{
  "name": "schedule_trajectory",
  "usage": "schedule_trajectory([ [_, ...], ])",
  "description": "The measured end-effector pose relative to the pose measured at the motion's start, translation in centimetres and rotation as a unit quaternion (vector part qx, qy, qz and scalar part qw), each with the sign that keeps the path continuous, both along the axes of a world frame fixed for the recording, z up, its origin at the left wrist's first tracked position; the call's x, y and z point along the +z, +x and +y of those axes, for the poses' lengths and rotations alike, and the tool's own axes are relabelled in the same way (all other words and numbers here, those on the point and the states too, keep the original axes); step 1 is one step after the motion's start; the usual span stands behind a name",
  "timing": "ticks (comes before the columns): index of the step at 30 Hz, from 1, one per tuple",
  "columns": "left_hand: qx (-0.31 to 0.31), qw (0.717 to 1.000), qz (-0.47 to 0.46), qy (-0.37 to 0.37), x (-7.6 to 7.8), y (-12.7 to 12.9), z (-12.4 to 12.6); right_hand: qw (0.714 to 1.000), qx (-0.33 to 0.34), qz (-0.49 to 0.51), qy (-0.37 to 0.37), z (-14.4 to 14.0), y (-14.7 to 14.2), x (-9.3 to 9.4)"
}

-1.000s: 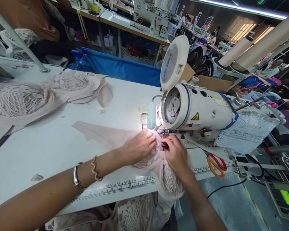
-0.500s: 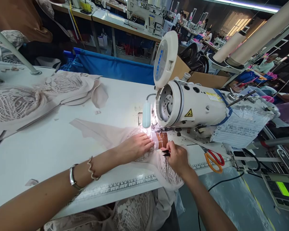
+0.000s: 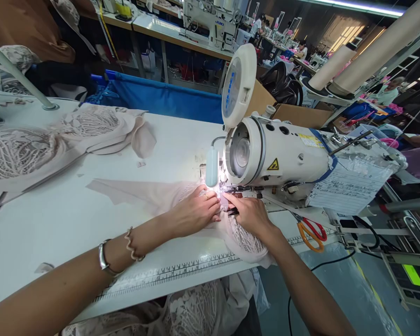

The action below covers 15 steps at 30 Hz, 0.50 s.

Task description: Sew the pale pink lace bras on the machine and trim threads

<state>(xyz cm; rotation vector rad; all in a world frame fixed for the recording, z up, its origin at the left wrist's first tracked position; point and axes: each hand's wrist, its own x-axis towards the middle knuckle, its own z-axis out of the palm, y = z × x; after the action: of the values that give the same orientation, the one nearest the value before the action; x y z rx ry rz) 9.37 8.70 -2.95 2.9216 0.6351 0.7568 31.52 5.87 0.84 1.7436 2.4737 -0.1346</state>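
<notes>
A pale beige lace bra (image 3: 247, 237) lies under the needle area of a white sewing machine (image 3: 283, 149), its thin mesh wing spread to the left. My left hand (image 3: 198, 210) presses on the lace just left of the needle, fingers bent and close together. Right of the needle, my right hand (image 3: 250, 214) reaches its index finger to the fabric edge. Its other fingers are curled round a small black pointed tool (image 3: 233, 211), tweezers or snips, mostly hidden by the hand. A small lamp (image 3: 212, 167) lights the spot; the needle itself is hidden.
More lace bras (image 3: 17, 151) are piled at the table's left. Orange-and-red-handled scissors (image 3: 310, 235) lie to the right. A printed ruler (image 3: 182, 270) runs along the front edge, with more lace pieces (image 3: 192, 310) below. Behind stands a blue cloth bin (image 3: 168, 99).
My right hand has moved left and up to the needle area. The bra and its mesh wing have shifted left a little. The part inside the machine's open head now looks blurred, as if spinning.
</notes>
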Motion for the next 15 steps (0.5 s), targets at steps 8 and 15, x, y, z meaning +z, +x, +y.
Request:
schedule_trajectory([
  [8,0.029,0.998,0.048,0.035,1.0,-0.2,-0.1,0.997,0.042,0.04,0.055,0.3,0.8,-1.0],
  [15,0.028,0.998,0.052,-0.008,1.2,-0.4,0.0,0.989,0.089,0.08,0.082,0.7,1.4,-1.1],
])
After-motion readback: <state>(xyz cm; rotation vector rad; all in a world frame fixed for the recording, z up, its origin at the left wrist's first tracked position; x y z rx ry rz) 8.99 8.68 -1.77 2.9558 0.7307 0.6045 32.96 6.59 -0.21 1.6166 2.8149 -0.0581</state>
